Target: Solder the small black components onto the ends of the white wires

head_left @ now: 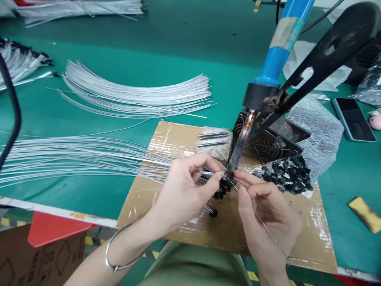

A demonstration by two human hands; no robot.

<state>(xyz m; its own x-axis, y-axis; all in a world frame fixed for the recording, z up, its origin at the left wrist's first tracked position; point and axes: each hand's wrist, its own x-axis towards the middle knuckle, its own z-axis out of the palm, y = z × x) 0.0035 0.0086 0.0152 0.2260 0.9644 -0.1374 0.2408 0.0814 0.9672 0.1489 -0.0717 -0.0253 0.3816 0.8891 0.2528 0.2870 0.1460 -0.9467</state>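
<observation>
My left hand (pixel 186 190) is closed in a pinch on the end of a white wire, right beside the soldering iron's tip (pixel 237 157). Thumb and fingertips partly hide the wire end and whatever small part is there. The blue-handled soldering iron (pixel 275 59) is held tip-down in a black metal stand arm (pixel 330 51). Pinched in my right hand (pixel 268 210) is thin solder wire (pixel 269 232), running across the palm and up to the tip. Long white wires (pixel 89 157) lie under and left of my left hand, some ending in black connectors (pixel 220 192).
A cardboard sheet (pixel 306 230) lies beneath the work. Around it are loose black connector housings (pixel 291 174), a black fan (pixel 262 139), a pad with metal rods (pixel 214 149), another wire bundle (pixel 133 93), a bubble-wrap bag (pixel 318 131), a phone (pixel 354 119) and a yellow sponge (pixel 365 213).
</observation>
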